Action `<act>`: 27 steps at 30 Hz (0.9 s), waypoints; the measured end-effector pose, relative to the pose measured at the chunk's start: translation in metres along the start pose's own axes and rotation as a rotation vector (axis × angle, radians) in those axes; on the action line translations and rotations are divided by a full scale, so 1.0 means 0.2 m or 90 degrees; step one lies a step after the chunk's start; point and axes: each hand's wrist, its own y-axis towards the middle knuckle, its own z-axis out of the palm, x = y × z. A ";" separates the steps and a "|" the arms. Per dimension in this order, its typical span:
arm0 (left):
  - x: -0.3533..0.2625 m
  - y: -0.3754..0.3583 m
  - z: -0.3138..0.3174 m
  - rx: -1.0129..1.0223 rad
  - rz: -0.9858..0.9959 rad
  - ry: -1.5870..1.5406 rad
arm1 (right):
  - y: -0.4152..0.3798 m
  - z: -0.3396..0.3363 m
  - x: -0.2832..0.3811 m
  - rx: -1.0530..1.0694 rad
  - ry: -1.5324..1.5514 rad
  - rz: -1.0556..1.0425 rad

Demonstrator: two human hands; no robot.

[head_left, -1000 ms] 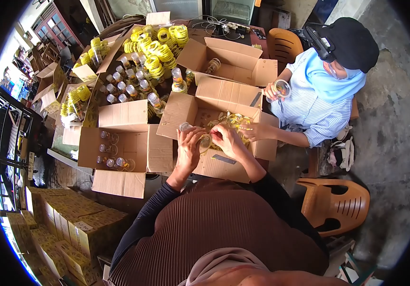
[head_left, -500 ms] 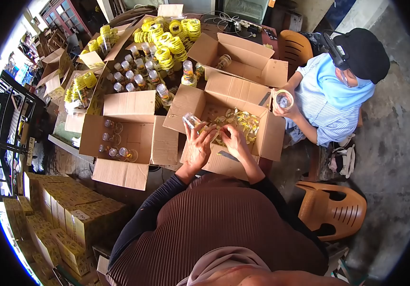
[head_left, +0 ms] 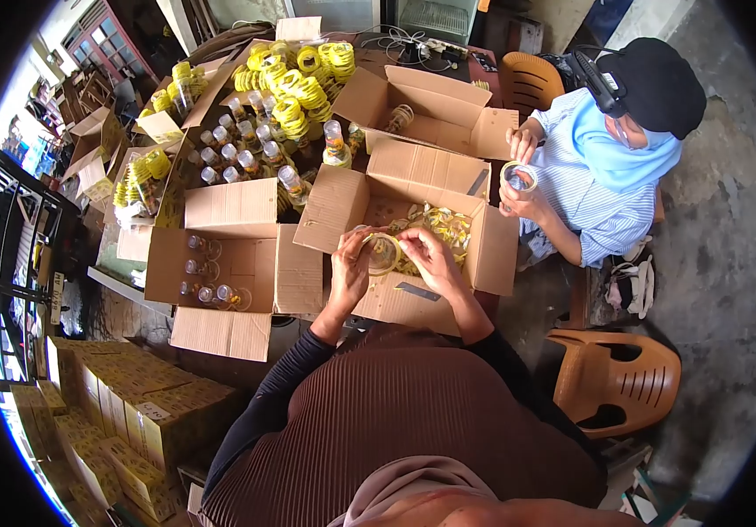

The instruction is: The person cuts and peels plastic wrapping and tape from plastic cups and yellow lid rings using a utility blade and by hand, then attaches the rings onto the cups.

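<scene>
Over the near side of an open cardboard box [head_left: 329, 211], my left hand [head_left: 350, 270] is closed around a clear plastic cup [head_left: 383, 255]. The cup's round mouth is turned up toward me. My right hand [head_left: 430, 263] has its thumb and fingers pinched at the cup's right rim; any small piece between the fingertips is too small to make out. Yellow and white scraps [head_left: 444, 224] lie in the box beneath my hands. Another open box [head_left: 255, 246] to the left holds several clear cups [head_left: 206, 294] lying on their sides.
Several clear cups [head_left: 246, 158] stand on the table at the back left, beside stacks of yellow rings [head_left: 294, 92]. A further open box [head_left: 439, 114] has cups inside. At right, a co-worker [head_left: 606, 176] holds a cup. Sealed cartons [head_left: 132, 395] and an orange chair [head_left: 615, 382] flank me.
The cup in my left hand has turned from lying sideways to mouth-up, and my right fingers have come to its rim. The co-worker's one hand has lifted off their cup.
</scene>
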 end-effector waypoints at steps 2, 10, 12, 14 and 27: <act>0.00 0.00 0.00 0.048 0.010 -0.037 | 0.01 0.00 0.02 0.002 -0.002 -0.005; 0.01 0.02 0.00 0.125 0.000 -0.052 | 0.03 -0.09 0.08 0.100 0.003 0.046; 0.02 0.02 0.00 0.138 -0.003 -0.040 | 0.03 -0.10 0.07 0.116 -0.015 0.061; 0.02 0.01 0.00 0.140 0.012 -0.005 | 0.04 -0.10 0.08 0.132 -0.034 0.075; 0.15 0.03 0.04 0.188 -0.146 -0.141 | -0.02 -0.05 0.03 -0.015 -0.013 -0.038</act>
